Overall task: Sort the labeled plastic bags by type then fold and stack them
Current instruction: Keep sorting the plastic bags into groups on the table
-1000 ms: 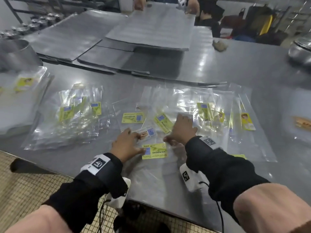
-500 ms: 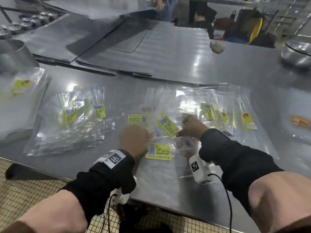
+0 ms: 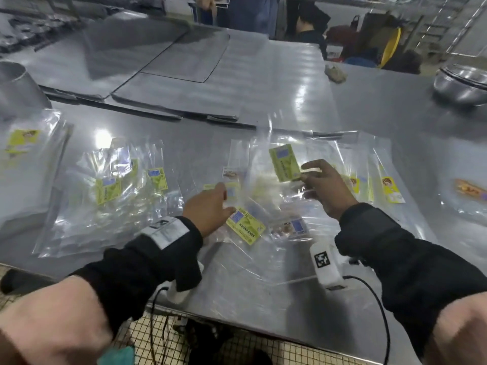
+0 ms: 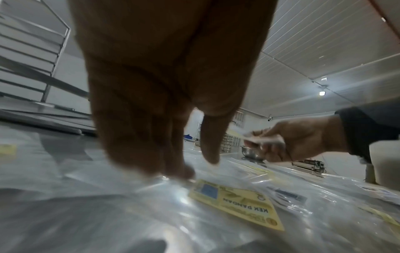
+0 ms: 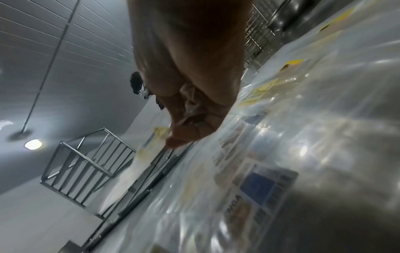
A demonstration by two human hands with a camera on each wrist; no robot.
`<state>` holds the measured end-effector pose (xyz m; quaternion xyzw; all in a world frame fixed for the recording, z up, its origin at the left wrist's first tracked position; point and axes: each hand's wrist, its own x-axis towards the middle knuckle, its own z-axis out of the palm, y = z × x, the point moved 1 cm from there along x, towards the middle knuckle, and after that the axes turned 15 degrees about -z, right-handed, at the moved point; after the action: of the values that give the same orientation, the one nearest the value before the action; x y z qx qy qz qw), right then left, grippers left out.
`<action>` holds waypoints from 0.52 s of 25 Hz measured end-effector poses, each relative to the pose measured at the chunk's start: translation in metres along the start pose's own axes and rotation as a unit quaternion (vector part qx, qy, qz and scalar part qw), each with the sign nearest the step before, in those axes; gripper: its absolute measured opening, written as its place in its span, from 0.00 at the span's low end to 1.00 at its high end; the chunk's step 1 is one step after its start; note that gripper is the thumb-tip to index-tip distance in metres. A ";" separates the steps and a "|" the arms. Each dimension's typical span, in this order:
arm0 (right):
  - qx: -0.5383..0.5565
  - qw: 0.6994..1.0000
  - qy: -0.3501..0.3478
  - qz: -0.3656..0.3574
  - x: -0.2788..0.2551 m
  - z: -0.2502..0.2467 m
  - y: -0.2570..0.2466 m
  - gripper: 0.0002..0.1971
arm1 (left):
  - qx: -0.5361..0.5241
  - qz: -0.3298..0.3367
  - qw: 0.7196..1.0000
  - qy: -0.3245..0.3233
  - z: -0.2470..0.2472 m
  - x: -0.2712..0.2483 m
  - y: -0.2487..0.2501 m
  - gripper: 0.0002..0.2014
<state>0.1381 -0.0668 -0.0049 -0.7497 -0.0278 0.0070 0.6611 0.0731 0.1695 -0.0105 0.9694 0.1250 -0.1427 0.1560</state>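
Note:
Clear plastic bags with green and yellow labels lie spread over the steel table (image 3: 369, 122). My right hand (image 3: 303, 173) pinches a clear bag by its green label (image 3: 284, 163) and holds it raised above the loose pile; the right wrist view shows the fingers (image 5: 184, 137) curled on the plastic. My left hand (image 3: 226, 202) lies on the bags with straight fingers. In the left wrist view its fingertips (image 4: 181, 171) press the plastic beside a "KEK PANDAN" label (image 4: 236, 203). A pile of green-labelled bags (image 3: 110, 191) sits to the left.
Another stack of bags (image 3: 23, 159) lies at the far left below a metal pot (image 3: 15, 85). Bags with yellow labels (image 3: 390, 191) lie at the right. Flat metal trays (image 3: 171, 64) cover the back; a steel bowl (image 3: 461, 85) stands far right. The table's front edge is near my wrists.
My right hand has picked a green-labelled bag out of the loose pile and lifted it. My left hand has slid right over the bags and presses them flat.

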 end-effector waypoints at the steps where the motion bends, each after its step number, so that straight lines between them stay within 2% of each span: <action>1: 0.015 0.999 -0.043 0.014 -0.004 0.004 0.000 0.09 | 0.027 -0.024 0.998 -0.044 -0.003 -0.001 -0.010 0.17; 3: -0.048 0.988 -0.137 0.045 -0.012 0.017 0.009 0.07 | -0.018 -0.069 0.985 -0.159 0.000 -0.005 -0.026 0.19; 5: -0.203 0.963 -0.173 0.034 -0.017 0.032 0.019 0.05 | -0.121 -0.108 0.964 -0.209 0.009 -0.008 -0.033 0.17; 7: -0.293 0.941 -0.171 0.021 -0.018 0.045 0.023 0.14 | -0.220 -0.125 0.948 -0.194 0.019 -0.010 -0.033 0.18; 10: -0.285 0.937 -0.192 0.060 -0.020 0.061 0.019 0.25 | -0.297 -0.110 0.940 -0.128 0.028 -0.019 -0.028 0.22; 13: -0.230 0.948 -0.204 0.083 -0.020 0.074 0.016 0.19 | -0.295 -0.105 0.945 -0.098 0.031 -0.027 -0.030 0.26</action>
<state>0.1152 0.0039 -0.0308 -0.8635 -0.1003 0.2083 0.4482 0.0321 0.1813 -0.0384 0.8425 0.2469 -0.2099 0.4302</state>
